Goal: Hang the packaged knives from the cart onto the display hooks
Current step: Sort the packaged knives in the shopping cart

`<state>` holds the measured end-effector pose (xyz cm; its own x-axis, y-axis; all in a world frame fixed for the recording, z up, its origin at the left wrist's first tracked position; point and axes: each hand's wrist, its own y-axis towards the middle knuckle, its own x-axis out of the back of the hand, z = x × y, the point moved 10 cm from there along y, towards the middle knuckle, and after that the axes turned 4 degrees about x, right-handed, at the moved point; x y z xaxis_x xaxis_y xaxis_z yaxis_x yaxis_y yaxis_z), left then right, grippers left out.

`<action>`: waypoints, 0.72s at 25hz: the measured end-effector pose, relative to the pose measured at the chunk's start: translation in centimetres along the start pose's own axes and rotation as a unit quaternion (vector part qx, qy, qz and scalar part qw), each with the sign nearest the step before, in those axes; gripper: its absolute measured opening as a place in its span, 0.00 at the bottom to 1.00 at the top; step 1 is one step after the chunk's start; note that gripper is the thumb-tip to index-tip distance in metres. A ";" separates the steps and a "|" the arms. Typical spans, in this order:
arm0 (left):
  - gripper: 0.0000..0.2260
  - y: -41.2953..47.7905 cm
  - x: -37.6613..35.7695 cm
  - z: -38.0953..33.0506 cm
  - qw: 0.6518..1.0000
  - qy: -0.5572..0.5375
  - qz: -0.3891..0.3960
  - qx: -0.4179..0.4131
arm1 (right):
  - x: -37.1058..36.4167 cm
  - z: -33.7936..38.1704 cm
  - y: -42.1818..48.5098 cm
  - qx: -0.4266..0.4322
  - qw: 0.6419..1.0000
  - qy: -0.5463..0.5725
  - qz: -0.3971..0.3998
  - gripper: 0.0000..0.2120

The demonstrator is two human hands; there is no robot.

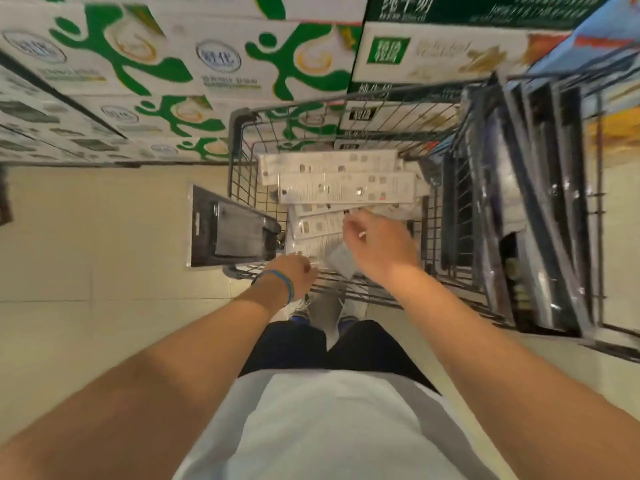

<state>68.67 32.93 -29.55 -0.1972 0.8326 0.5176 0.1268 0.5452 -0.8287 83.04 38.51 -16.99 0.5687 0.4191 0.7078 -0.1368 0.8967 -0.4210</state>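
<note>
packaged knives (346, 188) in cart (239, 133); display rack (600, 188) right of cart; cartons (173, 64) stacked behind cart

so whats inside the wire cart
A loose stack of long flat white packaged knives lies in the dark wire cart. The left hand and right hand cover the nearer ones; whatever is under the stack is hidden.

White-and-green cartons (214, 58) read "舒化"; the dark green carton (467, 8) reads "纯牛奶".

Left hand (297, 274), right hand (379, 244) — both outstretched
</note>
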 end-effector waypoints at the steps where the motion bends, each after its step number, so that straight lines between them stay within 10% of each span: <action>1: 0.23 0.9 -0.3 0.1 0.999 0.038 0.006 -0.023 | -2.9 -2.2 1.2 -0.035 0.998 -0.012 0.040 0.15; 7: 0.30 2.8 -0.9 0.6 0.987 0.110 -0.058 -0.098 | -14.9 -13.8 7.1 -0.116 0.954 -0.184 0.208 0.14; 14: 0.25 3.5 -1.2 1.3 0.990 0.077 -0.081 -0.083 | -24.1 -12.7 13.0 0.031 0.945 -0.222 0.237 0.14; 18: 0.24 3.7 -1.5 1.3 0.992 0.067 -0.063 -0.081 | -25.7 -15.7 12.8 -0.120 0.897 -0.327 0.272 0.35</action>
<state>68.14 33.62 -33.69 -0.0919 0.7563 0.6478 0.2651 0.6456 -0.7162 79.40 36.99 -49.43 -0.1365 0.8500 0.5089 -0.0262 0.5104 -0.8595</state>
